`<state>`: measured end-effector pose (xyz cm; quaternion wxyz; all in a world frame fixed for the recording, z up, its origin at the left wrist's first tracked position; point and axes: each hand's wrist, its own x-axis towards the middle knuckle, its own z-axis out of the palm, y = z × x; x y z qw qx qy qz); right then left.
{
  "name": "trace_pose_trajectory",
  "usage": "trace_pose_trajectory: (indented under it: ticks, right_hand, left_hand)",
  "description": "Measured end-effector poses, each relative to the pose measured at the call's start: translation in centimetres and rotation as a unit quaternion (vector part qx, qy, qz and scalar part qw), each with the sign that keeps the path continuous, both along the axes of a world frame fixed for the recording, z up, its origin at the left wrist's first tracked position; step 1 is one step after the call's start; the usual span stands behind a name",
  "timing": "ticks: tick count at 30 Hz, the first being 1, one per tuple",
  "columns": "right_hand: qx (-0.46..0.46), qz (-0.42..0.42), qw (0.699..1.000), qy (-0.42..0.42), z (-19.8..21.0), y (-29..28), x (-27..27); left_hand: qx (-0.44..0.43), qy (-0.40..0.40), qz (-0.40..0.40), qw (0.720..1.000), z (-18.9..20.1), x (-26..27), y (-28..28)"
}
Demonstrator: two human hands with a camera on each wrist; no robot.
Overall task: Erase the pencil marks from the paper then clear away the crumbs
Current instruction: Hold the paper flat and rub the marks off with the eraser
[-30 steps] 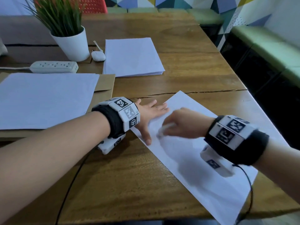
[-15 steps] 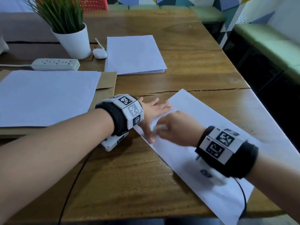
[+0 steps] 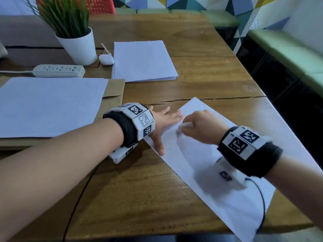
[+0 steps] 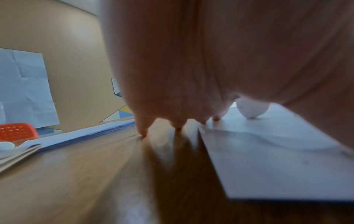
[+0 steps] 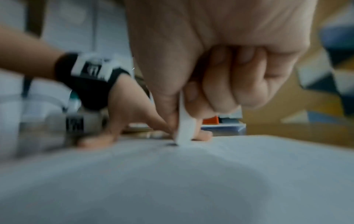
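A white sheet of paper [image 3: 227, 172] lies at an angle on the wooden table [image 3: 139, 198]. My left hand [image 3: 164, 126] lies flat with fingers spread, pressing the paper's upper left edge. My right hand [image 3: 197, 128] pinches a white eraser [image 3: 183, 127], whose tip touches the paper. In the right wrist view the eraser [image 5: 184, 128] meets the paper [image 5: 172, 181] at a small dark mark, with the left hand [image 5: 134, 121] beyond it. The left wrist view shows the fingertips [image 4: 142, 131] on the table, the paper [image 4: 277, 159] and the eraser [image 4: 250, 109]. Tiny dark specks dot the sheet.
A potted plant [image 3: 75, 37], a white power strip [image 3: 59, 71], a small white case [image 3: 106, 59] and a paper stack [image 3: 143, 61] sit at the back. Another sheet [image 3: 49, 105] on a brown envelope lies left. The table's edge and green benches [image 3: 288, 55] are right.
My right hand with the eraser has moved back and forth across the paper's upper part. The left hand has stayed flat on the paper's edge.
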<state>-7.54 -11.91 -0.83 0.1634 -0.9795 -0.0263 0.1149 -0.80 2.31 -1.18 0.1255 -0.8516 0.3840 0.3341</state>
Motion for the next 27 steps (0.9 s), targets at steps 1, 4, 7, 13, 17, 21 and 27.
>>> trace_pose_trajectory:
  ticks: [1, 4, 7, 13, 17, 21, 27]
  right_hand:
    - [-0.004, -0.014, 1.0, -0.011, 0.0, -0.1, 0.2]
    - [-0.002, 0.04, 0.999, -0.006, -0.7, 1.3, -1.5]
    - [0.031, 0.096, 0.994, 0.037, -0.5, 1.7, -2.6]
    - [0.03, 0.006, 0.999, -0.011, -0.5, 0.4, 0.1]
    - [0.066, 0.077, 0.994, 0.043, -0.7, 1.7, -2.4]
    - [0.085, 0.013, 0.996, 0.036, -0.1, -0.1, 0.0]
    - [0.093, 0.07, 0.989, 0.088, -0.8, 1.2, -2.4]
  left_hand:
    - [0.0, -0.002, -0.001, 1.0, 0.0, -0.1, 0.0]
    - [-0.002, 0.001, -0.001, 1.0, 0.0, 0.0, 0.1]
    - [-0.002, 0.004, -0.003, 1.0, -0.1, 0.2, 0.2]
    - [-0.004, 0.001, -0.001, 1.0, 0.1, -0.1, 0.0]
    - [0.0, 0.008, -0.005, 1.0, 0.1, 0.1, 0.2]
    - [-0.001, 0.005, -0.001, 1.0, 0.1, 0.1, 0.1]
    - [-0.007, 0.009, 0.001, 1.0, 0.1, 0.1, 0.2]
